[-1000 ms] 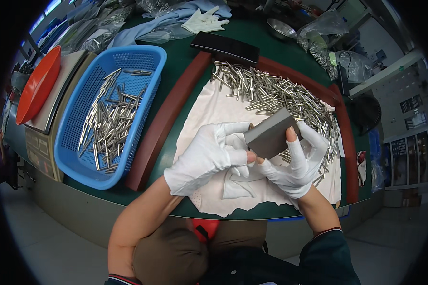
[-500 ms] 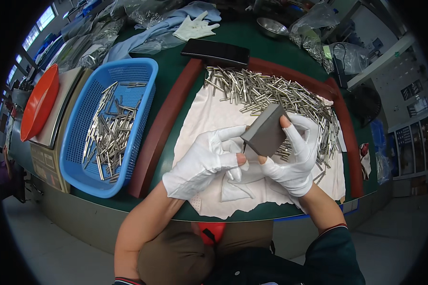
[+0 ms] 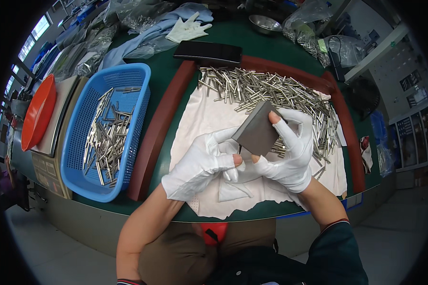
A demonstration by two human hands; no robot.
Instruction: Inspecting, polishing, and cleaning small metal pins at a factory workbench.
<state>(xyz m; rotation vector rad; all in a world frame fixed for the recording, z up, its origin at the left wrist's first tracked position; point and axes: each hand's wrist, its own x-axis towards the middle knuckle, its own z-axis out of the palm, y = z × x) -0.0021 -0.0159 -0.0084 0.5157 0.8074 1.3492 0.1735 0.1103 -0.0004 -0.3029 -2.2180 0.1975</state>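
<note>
Grey block [image 3: 257, 129] is tilting over the white cloth [image 3: 209, 118] near the tabletop's front edge, seemingly longest front-to-back, right hand [image 3: 285, 152] clamping it, left hand [image 3: 199, 164] pinching its lower corner.

On the green table [image 3: 233, 40], a blue basket [image 3: 133, 80] of metal pins sits at the left, with an orange lid [image 3: 38, 111] beyond it. A black phone [image 3: 208, 52], a loose white glove [image 3: 188, 29] and a steel bowl [image 3: 264, 23] lie far.

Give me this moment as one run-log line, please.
left hand: touching grey block | right hand: gripping grey block | below: white cloth, metal pins
</note>
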